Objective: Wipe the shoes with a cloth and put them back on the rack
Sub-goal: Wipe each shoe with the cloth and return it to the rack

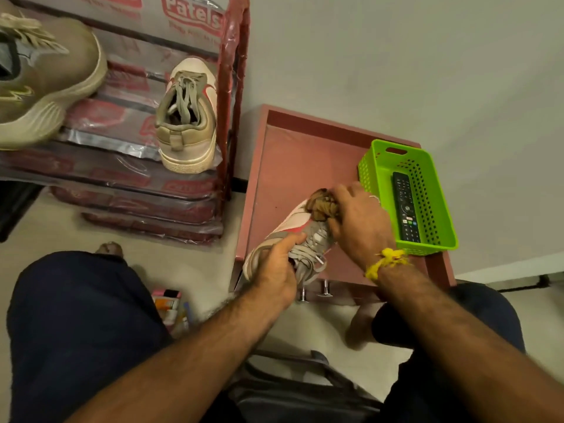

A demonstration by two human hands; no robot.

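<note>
Your left hand [276, 267] is closed around the heel end of the shoe [293, 227], thumb over the collar by the laces, pinning it on the pink table [293, 160]. Keep that grip firm so the shoe does not slide while you rub. Just beyond it, your right hand [358, 221] is closed on the bunched brown cloth [322, 204], pressing it onto the toe end; the shoe runs from under this hand back toward your left one. Work the cloth in short strokes along the white upper and turn the shoe to reach the far side. The green basket [369, 172] with the remote [406, 206] sits just past your right knuckles, so mind your elbow room. Its mate [187, 117] already stands on the rack [227, 96], well off beyond your left hand, with a free spot beside it.
</note>
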